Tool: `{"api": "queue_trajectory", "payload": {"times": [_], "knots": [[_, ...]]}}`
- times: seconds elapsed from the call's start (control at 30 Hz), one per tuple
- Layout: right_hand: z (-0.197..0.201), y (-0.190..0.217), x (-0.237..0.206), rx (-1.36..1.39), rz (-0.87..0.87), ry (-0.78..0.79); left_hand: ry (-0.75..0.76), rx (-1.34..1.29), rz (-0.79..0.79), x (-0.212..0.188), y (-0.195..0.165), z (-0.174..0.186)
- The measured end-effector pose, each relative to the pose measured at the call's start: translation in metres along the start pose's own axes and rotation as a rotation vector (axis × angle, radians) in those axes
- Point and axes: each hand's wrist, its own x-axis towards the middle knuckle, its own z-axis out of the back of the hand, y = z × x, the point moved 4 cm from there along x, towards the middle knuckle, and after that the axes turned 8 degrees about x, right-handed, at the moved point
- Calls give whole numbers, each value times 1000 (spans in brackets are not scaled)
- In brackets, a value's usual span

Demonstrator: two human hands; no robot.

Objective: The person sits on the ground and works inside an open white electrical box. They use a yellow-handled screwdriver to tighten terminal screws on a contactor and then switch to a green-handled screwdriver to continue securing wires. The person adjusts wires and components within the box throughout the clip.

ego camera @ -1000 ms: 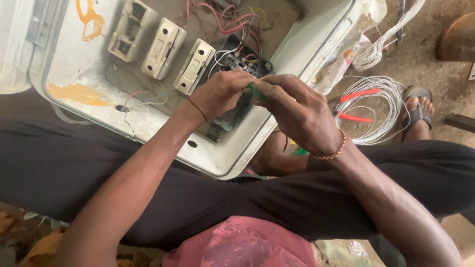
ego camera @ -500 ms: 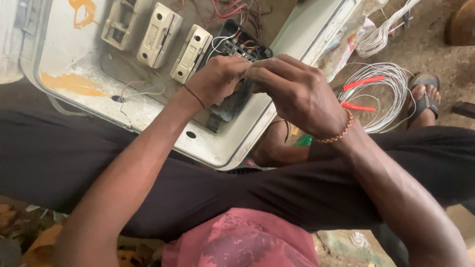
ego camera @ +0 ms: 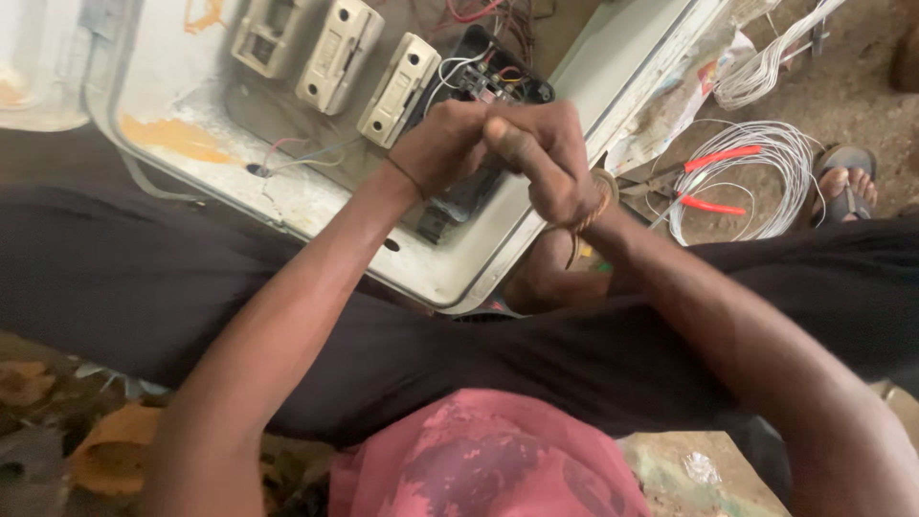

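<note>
The black module [ego camera: 479,81] with thin white, red and yellow wires sits inside the open grey box [ego camera: 316,206], beside three cream fuse holders [ego camera: 337,56], and the box lies across the person's lap. Both hands are just over it: the left hand [ego camera: 442,146] and the right hand [ego camera: 541,153] are closed into fists and pressed together (what they grip is hidden, I cannot tell). To the right, on the dirt ground [ego camera: 862,105], lie a coil of white wire [ego camera: 766,163] and red-handled pliers [ego camera: 704,182].
</note>
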Motion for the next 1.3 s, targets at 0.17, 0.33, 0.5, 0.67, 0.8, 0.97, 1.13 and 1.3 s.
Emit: {"api": "queue_trajectory", "payload": {"times": [0.17, 0.33, 0.5, 0.67, 0.8, 0.97, 1.13, 1.3], "knots": [[4, 39, 28, -204, 24, 138, -32, 13, 83, 6, -11, 14], [0, 103, 14, -783, 465, 10, 58, 1, 150, 7, -10, 17], [0, 106, 1, -690, 295, 99, 57, 118, -159, 16, -16, 18], [6, 117, 6, -666, 345, 269, 88, -29, -192, 22, -20, 22], [11, 124, 2, -675, 344, 275, 95, -11, -94, 20, -23, 19], [6, 113, -4, -795, 193, 144, 16, 119, -118, 18, -25, 22], [3, 124, 0, -707, 373, 233, -27, -62, -221, 17, -26, 29], [3, 134, -2, -665, 413, 234, 53, 132, -67, 20, -20, 22]]}}
